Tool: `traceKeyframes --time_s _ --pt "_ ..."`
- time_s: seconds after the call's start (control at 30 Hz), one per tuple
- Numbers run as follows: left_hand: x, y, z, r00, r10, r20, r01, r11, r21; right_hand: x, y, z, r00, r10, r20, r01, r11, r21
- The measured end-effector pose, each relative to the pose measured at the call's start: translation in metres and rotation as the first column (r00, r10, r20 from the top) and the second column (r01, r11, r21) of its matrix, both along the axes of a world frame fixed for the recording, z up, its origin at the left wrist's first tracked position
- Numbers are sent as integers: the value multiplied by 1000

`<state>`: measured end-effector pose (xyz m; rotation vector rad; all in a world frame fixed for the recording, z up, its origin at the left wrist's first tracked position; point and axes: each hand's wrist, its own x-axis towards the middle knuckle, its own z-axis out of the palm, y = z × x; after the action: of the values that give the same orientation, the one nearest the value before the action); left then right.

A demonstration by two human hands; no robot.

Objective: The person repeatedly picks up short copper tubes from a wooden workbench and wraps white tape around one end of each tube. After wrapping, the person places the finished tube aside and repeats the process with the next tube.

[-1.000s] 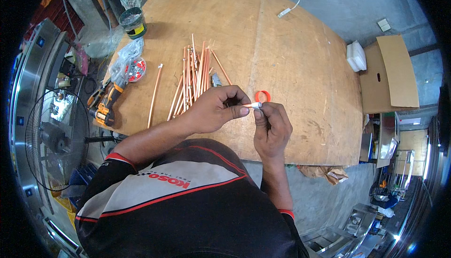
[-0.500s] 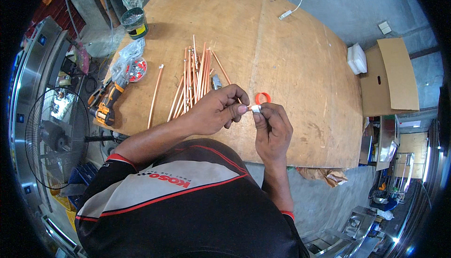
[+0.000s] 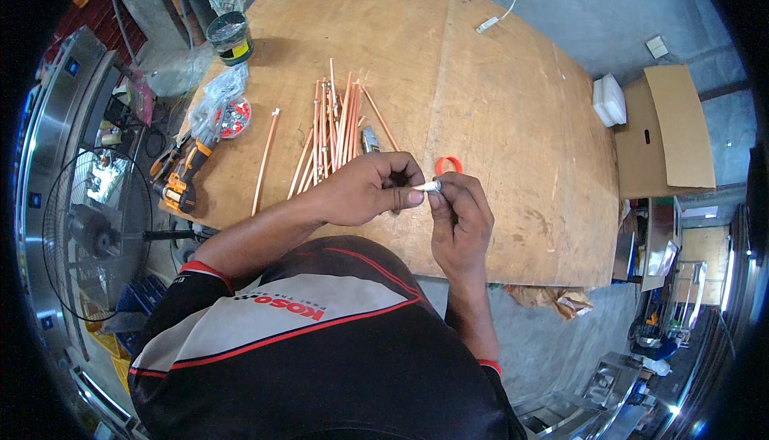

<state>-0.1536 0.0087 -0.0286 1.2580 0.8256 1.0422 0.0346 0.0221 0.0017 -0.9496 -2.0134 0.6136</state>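
Pinches a white piece (image 3: 427, 187), grey at its right end, between thumb and forefinger of the left hand (image 3: 364, 187), just right of the frame's centre and over the table (image 3: 521, 111). Grips the grey end between thumb and forefinger of the right hand (image 3: 463, 220), with the 2 sets of fingertips close together. Cannot tell the full length of the piece, hidden in part by the left fingers.

Has a red ring (image 3: 448, 159) on the table, just above the right fingertips in the frame, partly covered by them. Has a pile of copper rods (image 3: 344, 123) above the left hand, left of the frame's centre, fanned out and overlapping in places, with a grey block (image 3: 369, 140) near its right side. Shows 1 lone rod (image 3: 266, 159) further left, slanting, white at its upper tip.

Shows an orange-and-black tool (image 3: 191, 169) by the table's left edge, with a clear bag (image 3: 223, 87) and a tub (image 3: 248, 111) of red and white bits just above it. Shows a dark bucket (image 3: 228, 53) at upper left, and a fan (image 3: 90, 230) at far left, off the table.

Shows an open box (image 3: 681, 127) at upper right beside a white block (image 3: 610, 100), and a white cable (image 3: 513, 3) at the top. Wears a black shirt (image 3: 320, 368) with a pale panel and red piping across the lower middle of the frame
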Motion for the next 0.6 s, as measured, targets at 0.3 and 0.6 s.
traceKeyframes --time_s 0.3,0.6 --pt "6 -7 9 993 117 19 -114 984 -134 1 2 -5 1000 -31 -1 31 999 -16" --pt "0 -4 2 994 9 112 -5 999 -36 0 1 -5 998 -25 -50 24 1000 -9"
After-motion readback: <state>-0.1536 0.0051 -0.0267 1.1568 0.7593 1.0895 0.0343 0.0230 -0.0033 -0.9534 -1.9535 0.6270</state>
